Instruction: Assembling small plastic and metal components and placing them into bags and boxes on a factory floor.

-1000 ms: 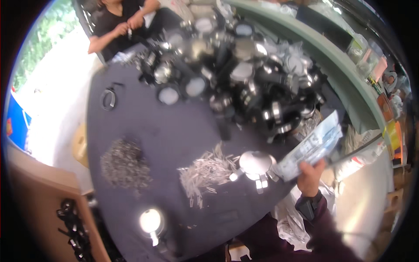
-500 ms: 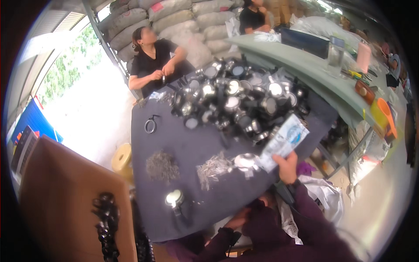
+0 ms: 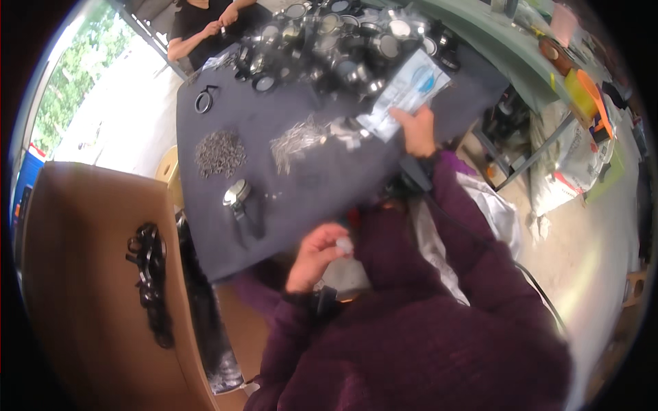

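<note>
My right hand (image 3: pixel 417 130) grips the lower end of a flat white and light-blue packet (image 3: pixel 411 89) above the right side of the dark table (image 3: pixel 343 185). Lower down, just off the table's front edge, my left hand (image 3: pixel 319 255) pinches a small, whitish, roundish piece (image 3: pixel 345 244) between thumb and fingers. A watch-like piece (image 3: pixel 237 193) with a round silver face and black strap lies on the table's near left. Small metal pins (image 3: pixel 295 142) and a heap of small dark metal parts (image 3: pixel 219 154) lie farther in. Silver discs (image 3: pixel 346 129) sit near the packet's lower end.
A large pile of round-faced pieces with black straps (image 3: pixel 329 48) covers the far side. One ring-shaped piece (image 3: pixel 203 101) lies apart. At left stands an open cardboard box (image 3: pixel 103 260) holding black straps (image 3: pixel 151 274). Another person (image 3: pixel 205 27) works across the table. A green-topped table (image 3: pixel 473 34) runs along the right.
The view has tipped downward, so the table appears higher. My left hand has come up from below the table edge with the whitish piece. My right hand still holds the packet.
</note>
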`<act>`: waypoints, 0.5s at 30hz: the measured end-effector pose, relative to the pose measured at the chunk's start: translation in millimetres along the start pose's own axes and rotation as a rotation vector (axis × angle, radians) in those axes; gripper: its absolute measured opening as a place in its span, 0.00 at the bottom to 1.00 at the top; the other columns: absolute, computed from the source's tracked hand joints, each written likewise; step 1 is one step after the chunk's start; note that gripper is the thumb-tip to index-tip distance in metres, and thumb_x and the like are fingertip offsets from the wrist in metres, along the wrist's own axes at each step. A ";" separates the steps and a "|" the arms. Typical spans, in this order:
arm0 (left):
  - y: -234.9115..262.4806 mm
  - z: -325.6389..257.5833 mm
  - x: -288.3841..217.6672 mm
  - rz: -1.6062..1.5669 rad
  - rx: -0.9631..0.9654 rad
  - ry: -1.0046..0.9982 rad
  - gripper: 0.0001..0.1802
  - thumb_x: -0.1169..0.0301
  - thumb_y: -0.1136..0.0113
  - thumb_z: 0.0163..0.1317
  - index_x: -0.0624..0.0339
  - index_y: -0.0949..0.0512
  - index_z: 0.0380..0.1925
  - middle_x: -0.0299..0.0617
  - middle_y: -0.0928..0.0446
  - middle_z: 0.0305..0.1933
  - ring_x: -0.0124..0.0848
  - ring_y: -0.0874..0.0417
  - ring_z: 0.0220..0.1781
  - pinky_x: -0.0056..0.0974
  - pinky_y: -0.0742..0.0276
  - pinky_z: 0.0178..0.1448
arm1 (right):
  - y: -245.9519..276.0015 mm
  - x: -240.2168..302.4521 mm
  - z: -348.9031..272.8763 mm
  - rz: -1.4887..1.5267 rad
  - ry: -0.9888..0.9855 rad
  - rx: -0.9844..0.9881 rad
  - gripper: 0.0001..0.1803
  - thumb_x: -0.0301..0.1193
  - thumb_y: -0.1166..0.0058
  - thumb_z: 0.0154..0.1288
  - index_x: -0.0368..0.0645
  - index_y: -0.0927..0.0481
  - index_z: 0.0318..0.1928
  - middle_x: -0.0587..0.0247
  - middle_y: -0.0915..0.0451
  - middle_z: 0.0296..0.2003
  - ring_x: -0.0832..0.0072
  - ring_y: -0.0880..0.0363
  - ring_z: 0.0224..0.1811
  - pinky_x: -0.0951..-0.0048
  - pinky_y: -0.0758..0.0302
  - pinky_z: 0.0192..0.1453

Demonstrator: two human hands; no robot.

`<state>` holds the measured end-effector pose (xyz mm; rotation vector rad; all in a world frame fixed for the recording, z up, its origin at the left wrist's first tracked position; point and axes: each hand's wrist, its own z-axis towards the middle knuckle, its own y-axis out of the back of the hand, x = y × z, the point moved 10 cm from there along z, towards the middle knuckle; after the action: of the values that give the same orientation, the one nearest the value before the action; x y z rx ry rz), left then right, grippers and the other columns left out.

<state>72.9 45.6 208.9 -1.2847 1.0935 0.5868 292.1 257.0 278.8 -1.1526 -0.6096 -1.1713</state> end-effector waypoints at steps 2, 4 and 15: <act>-14.6 -6.7 -8.3 -0.006 0.013 -0.020 0.14 0.78 0.41 0.52 0.63 0.27 0.40 0.44 0.23 0.31 0.31 0.23 0.35 0.35 0.28 0.44 | 11.7 -10.9 -0.1 0.025 -0.032 -0.007 0.19 0.18 0.45 0.53 0.29 0.27 0.48 0.55 0.21 0.42 0.71 0.22 0.43 0.71 0.27 0.49; -25.3 -17.1 -25.2 0.047 0.043 -0.087 0.13 0.77 0.39 0.52 0.63 0.27 0.38 0.45 0.22 0.32 0.33 0.22 0.36 0.36 0.27 0.44 | 12.2 -15.3 0.6 0.109 -0.048 -0.020 0.19 0.17 0.45 0.53 0.29 0.27 0.49 0.55 0.21 0.43 0.69 0.22 0.43 0.71 0.27 0.49; -112.7 -41.3 -111.4 0.047 0.282 -0.350 0.12 0.72 0.38 0.51 0.62 0.31 0.30 0.50 0.24 0.29 0.38 0.23 0.30 0.38 0.27 0.28 | 30.6 -0.2 5.4 0.171 -0.011 -0.052 0.18 0.16 0.46 0.52 0.30 0.26 0.47 0.57 0.19 0.39 0.69 0.20 0.40 0.70 0.23 0.47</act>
<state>110.3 3.1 362.6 -0.8753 0.8800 0.6401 321.4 260.9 269.1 -1.2310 -0.4818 -1.0403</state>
